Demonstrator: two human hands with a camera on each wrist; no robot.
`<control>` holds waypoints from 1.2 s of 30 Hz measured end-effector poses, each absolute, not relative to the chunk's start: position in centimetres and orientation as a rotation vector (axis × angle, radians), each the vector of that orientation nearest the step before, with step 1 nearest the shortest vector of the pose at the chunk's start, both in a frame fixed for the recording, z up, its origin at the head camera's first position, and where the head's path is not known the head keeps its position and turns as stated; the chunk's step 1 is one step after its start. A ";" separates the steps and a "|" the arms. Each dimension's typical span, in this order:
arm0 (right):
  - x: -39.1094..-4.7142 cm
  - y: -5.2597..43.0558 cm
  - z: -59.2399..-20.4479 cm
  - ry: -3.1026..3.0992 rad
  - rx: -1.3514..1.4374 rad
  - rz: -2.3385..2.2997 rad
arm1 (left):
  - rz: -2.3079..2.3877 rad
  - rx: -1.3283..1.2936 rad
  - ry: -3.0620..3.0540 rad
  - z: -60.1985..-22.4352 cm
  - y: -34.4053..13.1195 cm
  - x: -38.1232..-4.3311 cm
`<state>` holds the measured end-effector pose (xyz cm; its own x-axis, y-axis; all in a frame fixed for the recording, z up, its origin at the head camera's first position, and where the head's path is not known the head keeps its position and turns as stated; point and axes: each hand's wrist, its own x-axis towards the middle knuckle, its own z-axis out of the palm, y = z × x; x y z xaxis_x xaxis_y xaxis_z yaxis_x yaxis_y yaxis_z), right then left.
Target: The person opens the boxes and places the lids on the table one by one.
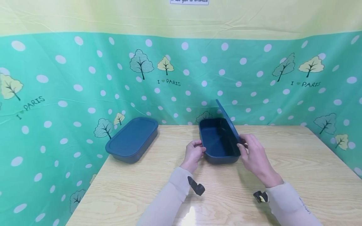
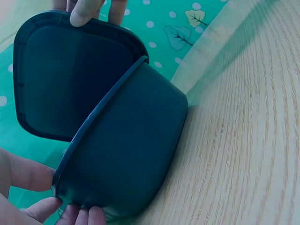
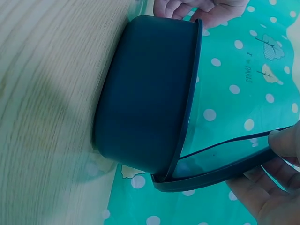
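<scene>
A dark blue rectangular box [image 1: 222, 160] stands uncovered on the table, its long sides running away from me. My left hand [image 1: 194, 153] grips its rim at the near left corner, with the thumb on the rim and several fingertips against the wall in the left wrist view. With my right hand [image 1: 256, 158] I pinch the near end of the matching lid [image 1: 227, 119]. That lid stands tilted up over the right side, its underside facing the box's interior. In the right wrist view the lid's lower edge [image 3: 187, 183] meets the box rim.
A second dark blue box [image 1: 132, 138], with its lid on, lies on the table [image 1: 169, 188] at the far left. A green polka-dot cloth [image 1: 175, 103] with printed trees hangs behind and along both sides. Small black wrist mounts [image 1: 196, 186] stick out from the sleeves.
</scene>
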<state>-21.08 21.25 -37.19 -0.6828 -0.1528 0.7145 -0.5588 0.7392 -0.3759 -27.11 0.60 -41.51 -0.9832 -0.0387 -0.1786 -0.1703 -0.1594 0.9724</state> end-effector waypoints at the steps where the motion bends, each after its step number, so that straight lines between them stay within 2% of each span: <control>1: -21.1 21.3 -37.2 -2.252 0.534 0.786 | 2.313 -0.248 1.978 -41.5 0.6 -27.1; 22: -21.2 22.2 -37.6 -2.169 0.488 0.869 | 2.310 -0.224 2.003 -41.3 0.6 -26.8; 36: -20.9 22.6 -38.0 -2.158 0.356 1.011 | 2.313 -0.229 1.999 -41.4 0.6 -27.0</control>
